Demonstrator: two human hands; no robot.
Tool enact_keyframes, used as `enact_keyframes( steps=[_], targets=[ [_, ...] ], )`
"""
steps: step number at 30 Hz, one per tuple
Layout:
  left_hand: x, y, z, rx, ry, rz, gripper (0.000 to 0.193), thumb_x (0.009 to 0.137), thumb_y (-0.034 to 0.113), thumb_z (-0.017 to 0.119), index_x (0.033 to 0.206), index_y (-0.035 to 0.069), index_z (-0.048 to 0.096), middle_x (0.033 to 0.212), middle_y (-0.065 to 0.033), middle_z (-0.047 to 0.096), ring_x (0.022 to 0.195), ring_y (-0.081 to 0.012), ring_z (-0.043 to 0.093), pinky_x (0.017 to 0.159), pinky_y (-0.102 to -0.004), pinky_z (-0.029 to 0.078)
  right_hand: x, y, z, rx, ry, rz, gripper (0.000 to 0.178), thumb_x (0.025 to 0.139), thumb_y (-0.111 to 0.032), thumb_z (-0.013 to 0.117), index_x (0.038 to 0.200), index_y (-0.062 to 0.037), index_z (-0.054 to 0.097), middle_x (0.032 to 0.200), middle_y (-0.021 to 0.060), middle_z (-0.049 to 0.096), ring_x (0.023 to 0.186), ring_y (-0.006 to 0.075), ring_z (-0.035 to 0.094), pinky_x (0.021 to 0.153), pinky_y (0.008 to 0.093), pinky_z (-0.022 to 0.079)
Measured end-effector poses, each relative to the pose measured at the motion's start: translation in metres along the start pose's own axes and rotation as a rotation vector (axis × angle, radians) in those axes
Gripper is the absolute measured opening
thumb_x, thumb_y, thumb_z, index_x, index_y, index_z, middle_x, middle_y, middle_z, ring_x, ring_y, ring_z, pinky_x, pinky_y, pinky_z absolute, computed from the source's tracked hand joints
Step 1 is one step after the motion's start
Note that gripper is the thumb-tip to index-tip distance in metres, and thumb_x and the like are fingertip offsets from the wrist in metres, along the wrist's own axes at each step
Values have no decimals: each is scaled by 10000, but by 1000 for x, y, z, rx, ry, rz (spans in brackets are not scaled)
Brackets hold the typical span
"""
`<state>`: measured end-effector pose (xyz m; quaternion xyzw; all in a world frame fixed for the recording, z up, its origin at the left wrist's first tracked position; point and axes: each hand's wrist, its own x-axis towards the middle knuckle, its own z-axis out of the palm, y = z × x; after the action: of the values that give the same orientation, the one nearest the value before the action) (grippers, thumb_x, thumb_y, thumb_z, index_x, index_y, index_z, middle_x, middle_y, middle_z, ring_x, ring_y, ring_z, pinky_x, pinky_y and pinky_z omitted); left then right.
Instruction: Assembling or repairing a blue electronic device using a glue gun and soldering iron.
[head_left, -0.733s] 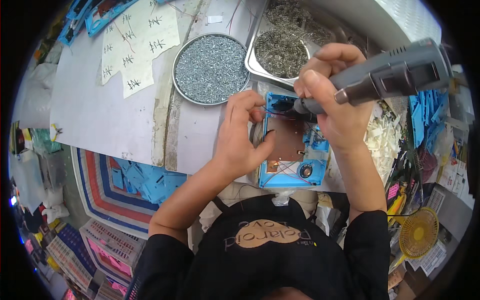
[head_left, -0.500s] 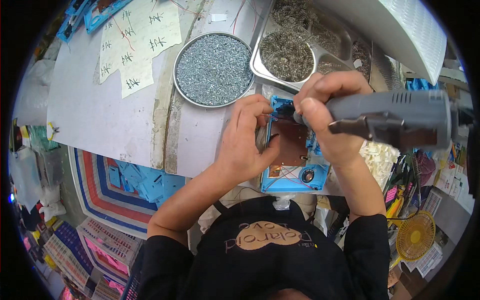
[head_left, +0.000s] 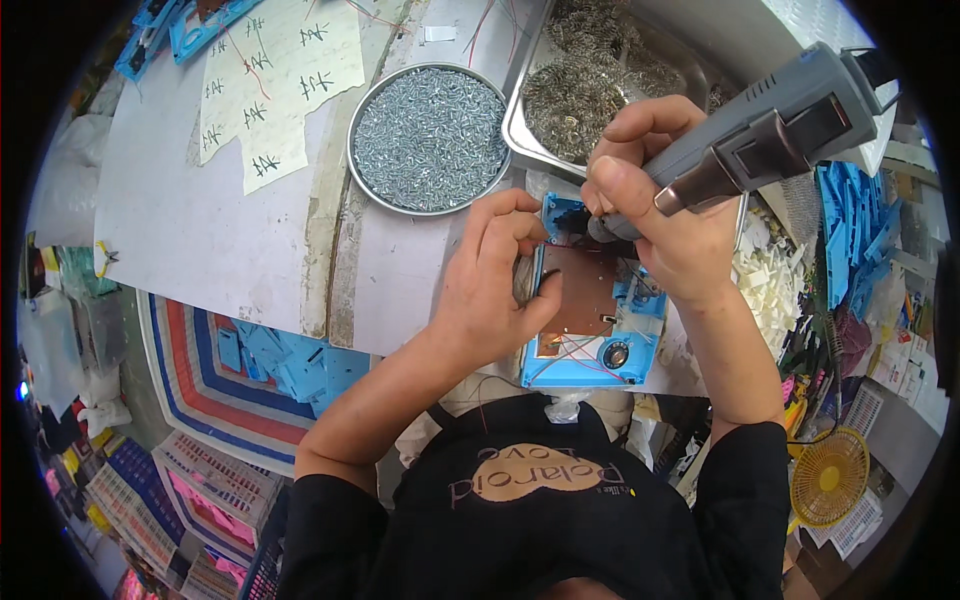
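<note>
A blue plastic case [head_left: 585,375] lies near the table's front edge. Inside it sit a brown circuit board [head_left: 580,300], thin red wires and a round black part [head_left: 615,354]. My left hand [head_left: 495,280] grips the case's left side, thumb over the board's edge and fingers at the upper left corner. In my right hand [head_left: 675,215] is a grey electric screwdriver [head_left: 740,135], tilted with its body up to the right. Its nose points into the upper part of the case, beside my left fingertips. The bit's very tip cannot be made out.
A round metal dish [head_left: 430,140] of small screws stands left of a metal tray [head_left: 515,125] holding coiled springs. White plastic pieces [head_left: 770,290] are heaped at right, beside stacked blue parts [head_left: 850,235]. A striped bag [head_left: 180,370] with blue panels stands below the table's left side.
The screwdriver's rear end has swung upward, so the tool is now steeper. My right hand has turned with it and its forearm has shifted slightly right. My left hand has stayed on the case.
</note>
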<state>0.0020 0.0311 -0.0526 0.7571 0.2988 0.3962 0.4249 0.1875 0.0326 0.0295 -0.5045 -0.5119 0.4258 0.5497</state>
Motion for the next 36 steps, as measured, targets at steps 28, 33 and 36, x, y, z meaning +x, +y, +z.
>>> enact_keyframes(
  steps=[28, 33, 36],
  targets=[
    [-1, -3, -1, -36, -10, -11, 535, 743, 17, 779, 1237, 54, 575, 1221, -155, 510, 925, -266, 557, 794, -358, 502, -37, 9, -5, -30, -212, -505, 396, 770, -30, 874, 1068, -45, 612, 829, 118, 664, 722, 238, 610, 625, 319, 493],
    [-1, 0, -3, -23, -2, -21, 528, 748, -7, 766, 1234, 52, 568, 1219, -134, 500, 802, -181, 535, 741, -308, 496, -39, -12, -13, -401, -297, -575, 440, 735, -205, 926, 1039, -76, 636, 843, 70, 704, 733, 241, 577, 666, 335, 471],
    [0, 1, -4, -15, -12, -52, 514, 749, 38, 770, 1219, 61, 562, 1215, -146, 516, 947, -307, 590, 798, -395, 522, -31, -29, -18, -550, -425, -518, 380, 713, -189, 920, 971, -91, 659, 860, 55, 723, 720, 231, 542, 672, 324, 453]
  ],
)
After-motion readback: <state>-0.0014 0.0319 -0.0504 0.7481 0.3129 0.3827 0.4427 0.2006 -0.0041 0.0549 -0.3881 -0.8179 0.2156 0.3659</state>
